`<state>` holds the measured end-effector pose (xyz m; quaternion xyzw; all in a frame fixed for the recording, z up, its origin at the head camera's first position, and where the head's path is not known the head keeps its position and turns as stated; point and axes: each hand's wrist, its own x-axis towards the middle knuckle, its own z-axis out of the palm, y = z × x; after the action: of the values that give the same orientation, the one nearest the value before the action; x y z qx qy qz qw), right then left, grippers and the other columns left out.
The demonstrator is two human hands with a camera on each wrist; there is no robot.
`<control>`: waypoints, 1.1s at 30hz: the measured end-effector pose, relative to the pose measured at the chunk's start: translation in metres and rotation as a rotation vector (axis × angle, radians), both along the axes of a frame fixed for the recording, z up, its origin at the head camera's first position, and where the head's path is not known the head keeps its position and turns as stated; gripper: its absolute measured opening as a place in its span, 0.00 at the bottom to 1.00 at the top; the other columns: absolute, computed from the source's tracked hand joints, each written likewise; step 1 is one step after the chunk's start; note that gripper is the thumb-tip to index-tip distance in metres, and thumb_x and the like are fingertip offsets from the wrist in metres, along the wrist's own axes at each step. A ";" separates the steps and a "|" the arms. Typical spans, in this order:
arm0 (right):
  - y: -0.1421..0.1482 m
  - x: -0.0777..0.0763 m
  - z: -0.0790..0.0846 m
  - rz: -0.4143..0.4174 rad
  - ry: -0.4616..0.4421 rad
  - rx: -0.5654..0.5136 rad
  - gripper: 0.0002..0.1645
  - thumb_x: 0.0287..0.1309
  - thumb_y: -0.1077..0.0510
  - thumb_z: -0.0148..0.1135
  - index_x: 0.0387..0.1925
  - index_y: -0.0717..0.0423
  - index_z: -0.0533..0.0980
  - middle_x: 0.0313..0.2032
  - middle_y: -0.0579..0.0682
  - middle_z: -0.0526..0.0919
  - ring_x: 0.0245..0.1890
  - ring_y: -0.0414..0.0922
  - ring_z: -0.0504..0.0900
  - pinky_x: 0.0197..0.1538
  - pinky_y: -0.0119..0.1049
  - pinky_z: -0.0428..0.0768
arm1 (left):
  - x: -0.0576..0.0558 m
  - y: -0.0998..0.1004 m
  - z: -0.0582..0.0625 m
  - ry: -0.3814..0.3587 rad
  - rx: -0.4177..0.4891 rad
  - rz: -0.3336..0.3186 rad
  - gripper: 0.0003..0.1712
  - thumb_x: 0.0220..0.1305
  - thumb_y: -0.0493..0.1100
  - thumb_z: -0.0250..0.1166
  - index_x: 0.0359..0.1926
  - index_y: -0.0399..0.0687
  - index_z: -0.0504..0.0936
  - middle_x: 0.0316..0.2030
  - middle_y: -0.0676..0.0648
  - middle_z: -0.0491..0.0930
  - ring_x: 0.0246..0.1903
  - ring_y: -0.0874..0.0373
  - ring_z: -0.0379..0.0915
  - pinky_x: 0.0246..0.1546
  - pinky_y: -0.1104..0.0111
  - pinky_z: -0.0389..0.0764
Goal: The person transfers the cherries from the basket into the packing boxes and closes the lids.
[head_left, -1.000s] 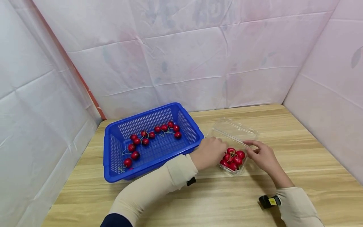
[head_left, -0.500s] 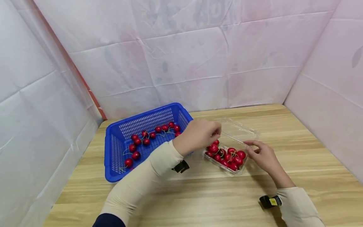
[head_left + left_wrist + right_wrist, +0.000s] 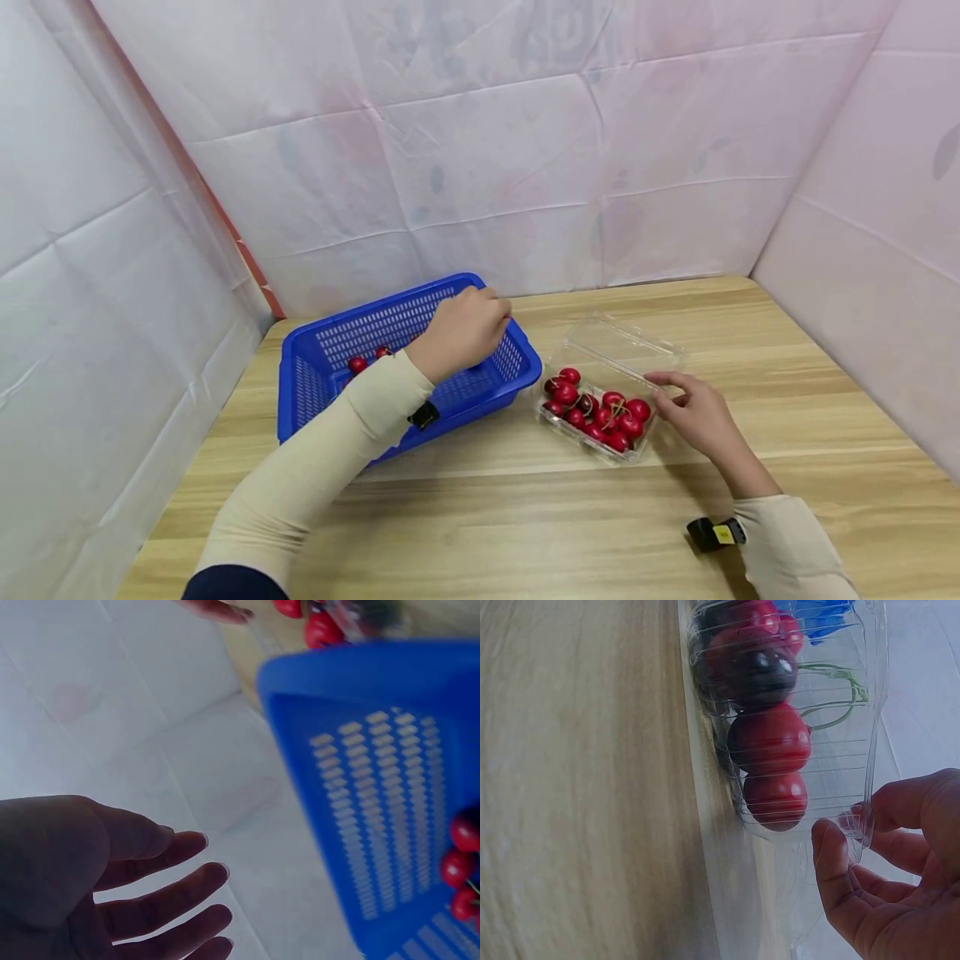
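Observation:
My left hand (image 3: pixel 467 327) is above the right part of the blue basket (image 3: pixel 300 350). In the left wrist view, the fingers of the left hand (image 3: pixel 150 877) are loosely bent and hold nothing. Inside the basket lie red cherries (image 3: pixel 357 364) with green stems; my arm hides many of them. To the right, a clear plastic clamshell box (image 3: pixel 588 446) holds several cherries (image 3: pixel 606 417). Its transparent lid (image 3: pixel 626 342) lies folded back behind it. My right hand (image 3: pixel 697 412) pinches the box's right rim between thumb and finger, as the right wrist view shows.
The wooden table (image 3: pixel 480 525) carries basket and box side by side. White sheets stand as walls behind (image 3: pixel 480 167) and at both sides. A black wrist camera (image 3: pixel 708 533) sits under my right sleeve, and another (image 3: pixel 423 414) at my left wrist.
My left hand has moved left and away from the clear box to above the basket, uncovering the cherries at the box's left end. The right hand has stayed at the rim.

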<state>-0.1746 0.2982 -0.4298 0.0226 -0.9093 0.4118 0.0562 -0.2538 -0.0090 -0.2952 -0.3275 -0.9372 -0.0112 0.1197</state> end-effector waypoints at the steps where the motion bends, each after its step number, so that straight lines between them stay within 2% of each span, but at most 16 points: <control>1: 0.000 0.000 0.000 -0.001 0.001 -0.002 0.19 0.66 0.62 0.53 0.56 0.65 0.73 0.45 0.69 0.77 0.30 0.44 0.82 0.22 0.33 0.72 | -0.004 -0.004 -0.002 -0.027 -0.019 0.012 0.12 0.70 0.43 0.54 0.39 0.49 0.84 0.35 0.48 0.81 0.34 0.53 0.75 0.30 0.60 0.81; 3: 0.000 0.000 0.000 -0.002 0.002 -0.005 0.19 0.66 0.62 0.53 0.56 0.65 0.73 0.45 0.69 0.78 0.29 0.43 0.82 0.22 0.33 0.72 | -0.012 -0.013 -0.006 -0.082 -0.059 0.025 0.13 0.70 0.43 0.54 0.45 0.48 0.84 0.41 0.47 0.81 0.41 0.51 0.76 0.43 0.58 0.80; 6: 0.000 0.001 0.000 -0.005 0.004 -0.008 0.19 0.66 0.61 0.53 0.56 0.65 0.73 0.43 0.68 0.79 0.28 0.41 0.81 0.22 0.33 0.71 | -0.025 -0.025 -0.014 -0.177 -0.133 0.020 0.15 0.69 0.42 0.55 0.51 0.46 0.82 0.47 0.44 0.79 0.48 0.49 0.73 0.55 0.56 0.74; 8: 0.000 0.001 -0.002 -0.007 0.002 -0.008 0.19 0.66 0.61 0.53 0.56 0.65 0.73 0.43 0.67 0.79 0.28 0.40 0.80 0.22 0.33 0.71 | -0.033 -0.033 -0.021 -0.226 -0.190 0.003 0.16 0.69 0.41 0.55 0.53 0.46 0.81 0.49 0.43 0.78 0.51 0.48 0.72 0.58 0.56 0.70; 10: 0.001 0.000 -0.003 -0.010 0.000 -0.010 0.19 0.66 0.61 0.53 0.56 0.64 0.73 0.42 0.66 0.80 0.27 0.39 0.80 0.22 0.33 0.71 | -0.039 -0.039 -0.028 -0.278 -0.241 -0.007 0.17 0.69 0.41 0.55 0.55 0.46 0.80 0.51 0.42 0.77 0.52 0.47 0.71 0.57 0.56 0.71; 13: 0.001 0.000 -0.005 -0.013 -0.004 -0.012 0.19 0.66 0.61 0.54 0.56 0.64 0.73 0.40 0.65 0.81 0.26 0.38 0.79 0.21 0.33 0.71 | -0.044 -0.045 -0.038 -0.354 -0.295 0.004 0.18 0.69 0.40 0.55 0.58 0.46 0.78 0.56 0.41 0.75 0.57 0.45 0.68 0.60 0.54 0.69; 16: 0.001 0.000 -0.004 -0.012 -0.004 -0.017 0.19 0.66 0.61 0.54 0.56 0.64 0.74 0.38 0.65 0.82 0.26 0.39 0.79 0.21 0.33 0.70 | -0.045 -0.048 -0.046 -0.435 -0.318 0.022 0.21 0.69 0.38 0.55 0.62 0.48 0.76 0.61 0.42 0.71 0.61 0.43 0.65 0.63 0.52 0.66; 20: 0.001 0.000 -0.003 -0.014 -0.008 -0.020 0.19 0.66 0.61 0.53 0.56 0.64 0.73 0.39 0.65 0.82 0.27 0.40 0.79 0.21 0.33 0.70 | -0.046 -0.048 -0.053 -0.494 -0.368 0.004 0.24 0.68 0.34 0.54 0.64 0.52 0.73 0.63 0.44 0.69 0.63 0.44 0.63 0.64 0.52 0.64; 26: 0.000 0.001 -0.002 -0.014 -0.015 -0.020 0.19 0.66 0.61 0.53 0.56 0.64 0.73 0.40 0.65 0.81 0.26 0.40 0.79 0.21 0.33 0.70 | -0.043 -0.044 -0.057 -0.578 -0.439 0.019 0.30 0.67 0.30 0.51 0.68 0.56 0.68 0.66 0.48 0.67 0.66 0.51 0.61 0.66 0.57 0.62; 30: -0.001 0.001 -0.001 -0.016 -0.020 -0.014 0.19 0.66 0.61 0.53 0.56 0.64 0.73 0.41 0.66 0.81 0.27 0.41 0.79 0.21 0.33 0.70 | -0.040 -0.040 -0.059 -0.578 -0.461 -0.008 0.30 0.66 0.33 0.58 0.68 0.52 0.68 0.62 0.46 0.71 0.62 0.52 0.66 0.63 0.60 0.67; 33: 0.000 0.002 0.000 -0.018 -0.026 -0.011 0.19 0.66 0.61 0.53 0.57 0.64 0.73 0.40 0.66 0.81 0.28 0.41 0.80 0.22 0.33 0.70 | -0.040 -0.039 -0.060 -0.570 -0.433 -0.037 0.28 0.64 0.36 0.63 0.65 0.48 0.71 0.58 0.44 0.73 0.58 0.52 0.69 0.60 0.60 0.70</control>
<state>-0.1730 0.2980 -0.4301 0.0088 -0.9078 0.4166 0.0481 -0.2937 -0.0483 -0.3555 -0.3457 -0.9075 0.0946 -0.2191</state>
